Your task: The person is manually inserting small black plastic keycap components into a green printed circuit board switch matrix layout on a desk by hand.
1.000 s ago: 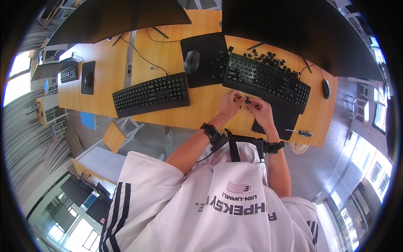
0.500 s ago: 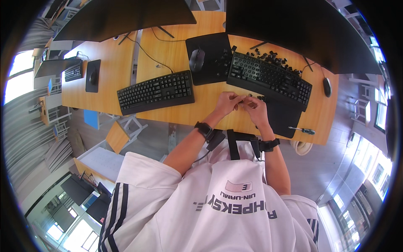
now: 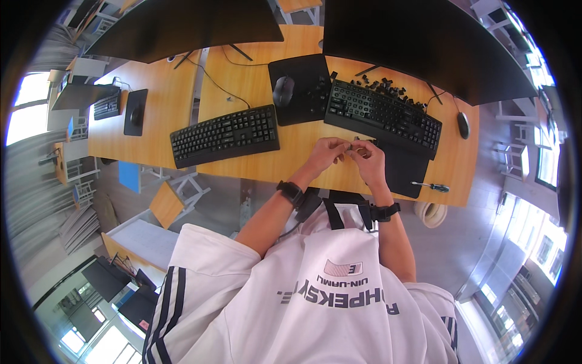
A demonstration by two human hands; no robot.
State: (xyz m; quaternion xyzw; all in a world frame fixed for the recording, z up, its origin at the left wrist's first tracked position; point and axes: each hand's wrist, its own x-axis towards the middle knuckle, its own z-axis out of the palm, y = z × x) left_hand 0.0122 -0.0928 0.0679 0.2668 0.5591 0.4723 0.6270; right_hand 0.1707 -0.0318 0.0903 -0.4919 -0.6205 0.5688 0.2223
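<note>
My left hand (image 3: 328, 153) and my right hand (image 3: 369, 159) meet in front of the right keyboard, thumbs and fingertips pinched together. Between the fingertips is a small dark piece (image 3: 348, 148), by its look a keycap; the fingers cover most of it. Past my hands lies a black keyboard (image 3: 388, 115), its left part paler, as if keycaps are off there. Loose black keycaps (image 3: 391, 88) are heaped along its far edge. Several more lie on the black mouse pad (image 3: 303, 76) to its left, and a few dark bits sit just behind my right fingers.
Another black keyboard (image 3: 224, 136) lies to the left. A mouse (image 3: 283, 91) rests on the pad, a second mouse (image 3: 463, 125) at the desk's right. A screwdriver (image 3: 431, 187) crosses the edge of a dark mat (image 3: 403, 170). Large monitors (image 3: 424, 42) stand along the back.
The whole view has shifted slightly. My hands stay pinched together, a little nearer to me relative to the keyboard, and the dark piece between the fingertips shows more plainly.
</note>
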